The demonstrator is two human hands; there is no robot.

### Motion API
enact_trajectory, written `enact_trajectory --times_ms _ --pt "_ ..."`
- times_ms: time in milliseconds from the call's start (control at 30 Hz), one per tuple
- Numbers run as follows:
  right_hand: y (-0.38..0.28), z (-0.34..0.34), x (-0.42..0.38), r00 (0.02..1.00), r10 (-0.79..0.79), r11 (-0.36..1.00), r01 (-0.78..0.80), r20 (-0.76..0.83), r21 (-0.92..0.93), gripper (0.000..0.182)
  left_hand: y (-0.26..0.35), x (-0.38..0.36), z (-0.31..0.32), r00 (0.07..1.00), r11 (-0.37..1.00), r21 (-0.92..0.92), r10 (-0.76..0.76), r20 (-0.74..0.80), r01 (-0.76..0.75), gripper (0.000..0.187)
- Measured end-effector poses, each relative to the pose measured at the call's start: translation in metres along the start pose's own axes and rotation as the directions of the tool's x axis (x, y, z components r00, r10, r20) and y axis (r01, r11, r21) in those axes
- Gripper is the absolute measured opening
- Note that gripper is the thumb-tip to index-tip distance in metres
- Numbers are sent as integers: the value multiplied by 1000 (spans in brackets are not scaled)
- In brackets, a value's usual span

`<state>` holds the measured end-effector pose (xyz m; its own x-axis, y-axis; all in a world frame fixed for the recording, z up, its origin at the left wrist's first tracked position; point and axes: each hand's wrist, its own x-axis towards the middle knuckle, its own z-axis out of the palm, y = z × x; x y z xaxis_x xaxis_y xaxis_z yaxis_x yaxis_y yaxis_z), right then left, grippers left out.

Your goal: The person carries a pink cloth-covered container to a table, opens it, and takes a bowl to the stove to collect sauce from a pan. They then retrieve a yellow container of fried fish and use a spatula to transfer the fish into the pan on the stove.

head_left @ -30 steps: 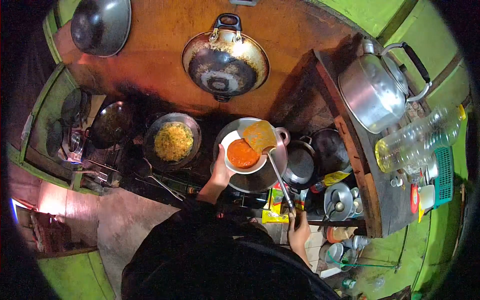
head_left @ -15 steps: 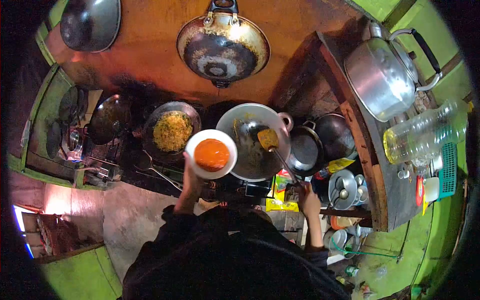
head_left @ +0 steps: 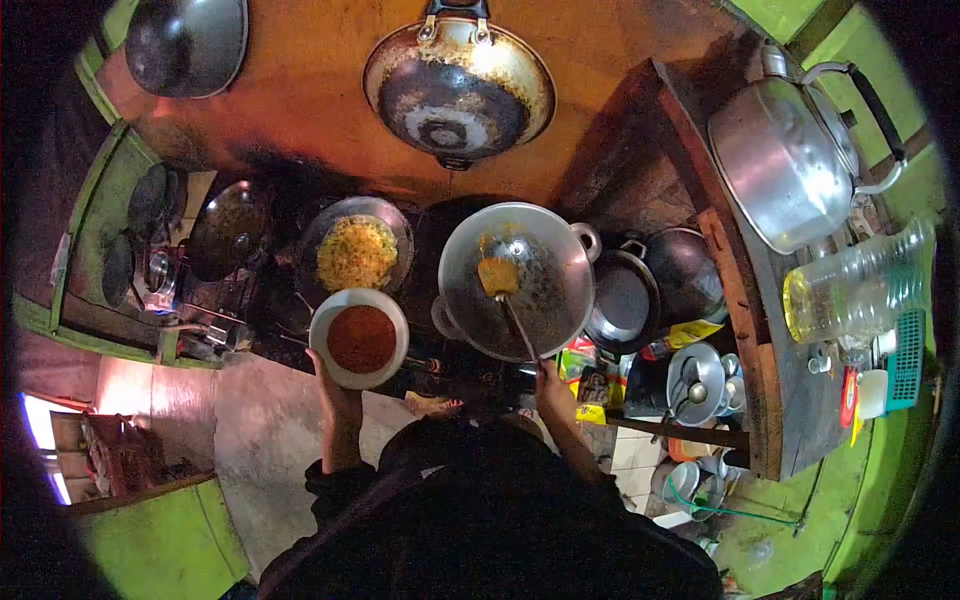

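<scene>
My left hand (head_left: 338, 400) grips the rim and side of a white bowl (head_left: 401, 345) filled with red-orange sauce (head_left: 361, 339). The bowl is in front of a smaller pan (head_left: 402, 225) of yellow-orange shredded food (head_left: 357, 252). My right hand (head_left: 556, 392) is closed round the handle of a spatula (head_left: 497, 277). Its food-coated blade is inside a large metal wok (head_left: 560, 290), which has brownish smears and a little liquid on its bottom. The fingers of my right hand are partly hidden by the handle.
A blackened wok (head_left: 458, 90) hangs on the wall ahead. Dark pans (head_left: 620, 300) stand right of the large wok. A kettle (head_left: 785, 165) and an oil bottle (head_left: 850, 285) are on the right shelf. A basin of ladles (head_left: 694, 384) sits below.
My left hand has moved the bowl left and toward me, away from the large wok. The spatula blade has shifted left inside the wok, and my right hand has moved left too.
</scene>
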<state>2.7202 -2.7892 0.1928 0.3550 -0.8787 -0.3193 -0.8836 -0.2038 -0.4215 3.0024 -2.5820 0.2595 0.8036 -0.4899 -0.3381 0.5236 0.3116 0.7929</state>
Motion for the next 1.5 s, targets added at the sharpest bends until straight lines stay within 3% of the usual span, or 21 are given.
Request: enact_trajectory --times_ms 33,133,233,400,500,533,667,733,867,1033,1067,1233,1333,1400,1500 --pt "6 21 12 989 -107 994 110 -100 22 25 0 -2 3 999 999 -20 -26 -19 25 78" --pt "-5 33 30 986 -61 998 59 -157 -14 25 3 -11 12 998 999 -10 -54 -10 54 79" --pt "-5 35 42 966 -107 993 116 -234 22 27 1 -12 17 995 1000 11 -29 92 28 78" --pt "-16 13 48 918 -151 982 183 -368 54 27 -8 -12 22 992 999 -9 -36 122 38 77" --pt "-7 -19 38 961 -86 996 86 -262 -10 29 -11 -14 25 992 998 6 -61 113 60 77" --pt "7 -23 32 946 -112 994 106 -304 -36 28 -13 -13 24 995 997 6 -75 72 75 77" --pt "25 -73 -14 984 22 979 -57 -176 -197 27 -25 -4 13 991 996 -8 -92 101 93 77" --pt "36 -78 -28 988 16 973 -52 -155 -226 30 -29 -1 11 990 995 18 -98 105 97 78" --pt "26 -66 -32 983 181 915 -177 -24 -363 35 -27 2 18 984 995 27 -95 150 92 79" --pt "2 -5 8 997 79 996 -80 -19 -47 37 -19 -2 26 976 981 -6 -190 105 192 80" --pt "16 27 23 991 1 999 -8 -135 -46 37 -19 -3 27 977 983 -9 -182 107 184 80" --pt "-2 45 49 981 -39 995 20 -191 -102 47 -13 -11 30 987 992 60 -113 115 107 79" --pt "-3 19 56 985 -37 996 23 -167 -83 43 -13 -14 26 984 991 97 -103 149 89 77" --pt "8 -3 57 939 -145 989 144 -311 -27 38 -15 -15 23 985 995 72 -84 153 74 77" --pt "29 -64 46 970 -115 991 96 -213 -93 38 -13 -21 20 985 996 33 -88 149 84 76"
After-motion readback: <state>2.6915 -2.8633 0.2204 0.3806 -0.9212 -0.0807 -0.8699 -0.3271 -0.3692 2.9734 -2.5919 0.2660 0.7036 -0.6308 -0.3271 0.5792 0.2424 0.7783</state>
